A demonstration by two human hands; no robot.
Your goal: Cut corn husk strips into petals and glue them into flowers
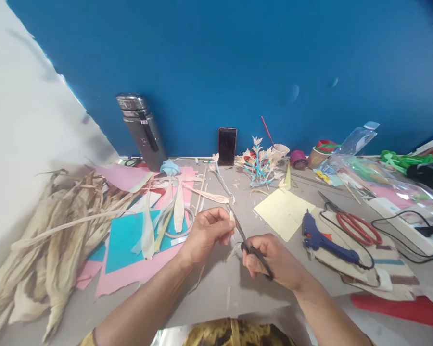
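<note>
In the head view, the left hand [211, 229], at the centre of the frame, pinches a small pale piece of husk [232, 219] between thumb and fingertips, the fingers curled in closely. Just right of centre and a little lower, the right hand [267, 257] is closed around the handles of black-handled scissors [250, 249], whose blades point up and left, right beside the pale piece; whether they touch it I cannot tell. The blades look nearly together.

Just above the hands, a single flower on a pale blue stem [222, 180] lies on the grey table [216, 300]. Above and to the right is a cluster of pale flowers on blue stems [259, 168], with a yellow sheet [283, 215] below it. A heap of dried husks [65, 230] fills the lower left, next to a teal sheet [124, 242] lying over pink paper [115, 282]. At the right are a blue glue gun [328, 244] and red-handled scissors [359, 228]. A phone [227, 146] stands upright at upper centre, and a dark flask [144, 134] at upper left
</note>
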